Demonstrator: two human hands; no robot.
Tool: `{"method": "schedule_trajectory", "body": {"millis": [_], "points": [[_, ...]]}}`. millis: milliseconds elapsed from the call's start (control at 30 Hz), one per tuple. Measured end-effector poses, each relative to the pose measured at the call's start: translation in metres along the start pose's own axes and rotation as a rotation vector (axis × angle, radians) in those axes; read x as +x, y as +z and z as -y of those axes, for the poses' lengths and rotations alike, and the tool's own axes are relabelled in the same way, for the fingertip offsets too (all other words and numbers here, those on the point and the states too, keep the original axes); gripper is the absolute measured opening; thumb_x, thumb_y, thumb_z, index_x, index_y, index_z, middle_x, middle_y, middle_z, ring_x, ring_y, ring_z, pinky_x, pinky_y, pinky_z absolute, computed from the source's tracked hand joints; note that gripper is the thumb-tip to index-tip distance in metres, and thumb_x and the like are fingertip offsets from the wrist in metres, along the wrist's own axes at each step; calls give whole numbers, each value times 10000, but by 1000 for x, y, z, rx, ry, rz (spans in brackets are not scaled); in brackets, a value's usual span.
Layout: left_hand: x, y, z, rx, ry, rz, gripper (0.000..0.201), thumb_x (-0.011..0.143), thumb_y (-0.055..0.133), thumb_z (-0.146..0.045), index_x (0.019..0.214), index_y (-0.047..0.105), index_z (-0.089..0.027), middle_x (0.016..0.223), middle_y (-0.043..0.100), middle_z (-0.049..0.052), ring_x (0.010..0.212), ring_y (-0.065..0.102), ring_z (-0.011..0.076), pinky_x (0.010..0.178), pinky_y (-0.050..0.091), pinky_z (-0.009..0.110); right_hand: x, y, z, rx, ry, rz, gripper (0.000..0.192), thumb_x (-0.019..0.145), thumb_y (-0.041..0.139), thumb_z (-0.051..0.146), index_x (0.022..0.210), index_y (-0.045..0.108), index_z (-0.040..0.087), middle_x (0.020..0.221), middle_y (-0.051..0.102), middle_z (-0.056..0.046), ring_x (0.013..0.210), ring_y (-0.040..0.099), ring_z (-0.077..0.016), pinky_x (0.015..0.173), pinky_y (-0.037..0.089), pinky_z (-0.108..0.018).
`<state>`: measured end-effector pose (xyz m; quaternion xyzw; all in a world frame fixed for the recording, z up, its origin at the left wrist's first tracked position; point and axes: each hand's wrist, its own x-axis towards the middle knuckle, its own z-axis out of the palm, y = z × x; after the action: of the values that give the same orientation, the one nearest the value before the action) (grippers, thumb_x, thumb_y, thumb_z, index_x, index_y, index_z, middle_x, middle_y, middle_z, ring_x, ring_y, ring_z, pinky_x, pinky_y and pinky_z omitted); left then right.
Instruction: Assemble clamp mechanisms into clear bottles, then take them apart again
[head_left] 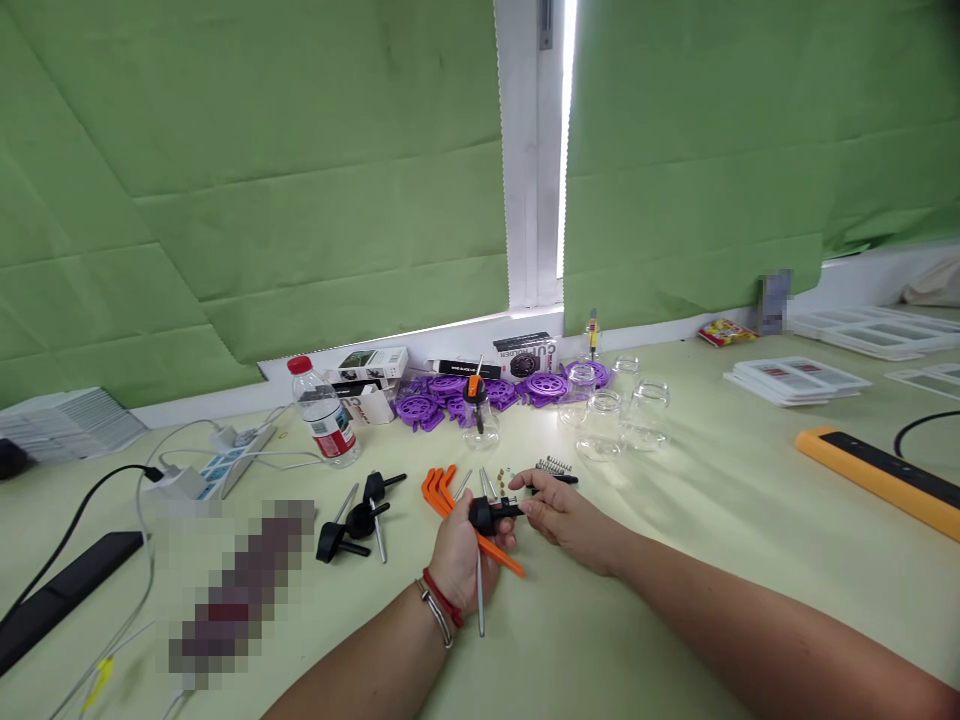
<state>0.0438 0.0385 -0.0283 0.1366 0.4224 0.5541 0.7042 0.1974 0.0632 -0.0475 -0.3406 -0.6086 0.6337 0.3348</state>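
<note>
My left hand (452, 555) is wrapped round a black plastic cap (484, 515) with a short stem pointing right. An orange lever (501, 556) and a thin metal rod (481, 595) stick out from the same grip. At the stem's end, my right hand (559, 515) has its thumb and fingers brought together; whatever lies between the fingertips is too small to make out. Just beyond the hands are loose orange levers (437, 490), small brass-coloured bits (501, 484) and several springs (553, 465). Similar black caps (362, 520), some with metal rods, lie to the left.
Glass jars (600, 428) stand at the back right. One glass jar (480, 432) carries an orange-and-black top. Purple plastic parts (420, 410), boxes (371, 362) and a water bottle (324, 420) line the back. Cables and a power strip (236, 462) lie left, an orange-and-black bar (885, 480) right.
</note>
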Motion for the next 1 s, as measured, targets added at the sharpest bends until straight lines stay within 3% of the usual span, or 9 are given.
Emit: {"method": "schedule_trajectory", "body": {"millis": [200,467,1000], "points": [[2,-2,1,2,1,8,259,910,378,-313,736,475,-148,551,499,24,437,492,117,391,443,223,2,1,-2,10,10,-22,367,807,542,523,970,473,201,606,376,73,522,266,-80,510,214,-220],[3,-2,1,-12,2,3,280,920,360,-341,755,475,-147,548,518,31,424,496,121,379,442,227,-1,-1,1,-26,-2,-10,361,836,499,519,1032,441,221,576,310,88,492,236,-80,479,199,-214],[0,1,0,20,-3,10,353,931,322,-356,715,490,-132,535,524,52,430,487,114,400,436,215,1,0,-2,-32,-25,-12,287,854,493,476,946,467,206,558,313,86,498,236,-80,475,192,-215]]}}
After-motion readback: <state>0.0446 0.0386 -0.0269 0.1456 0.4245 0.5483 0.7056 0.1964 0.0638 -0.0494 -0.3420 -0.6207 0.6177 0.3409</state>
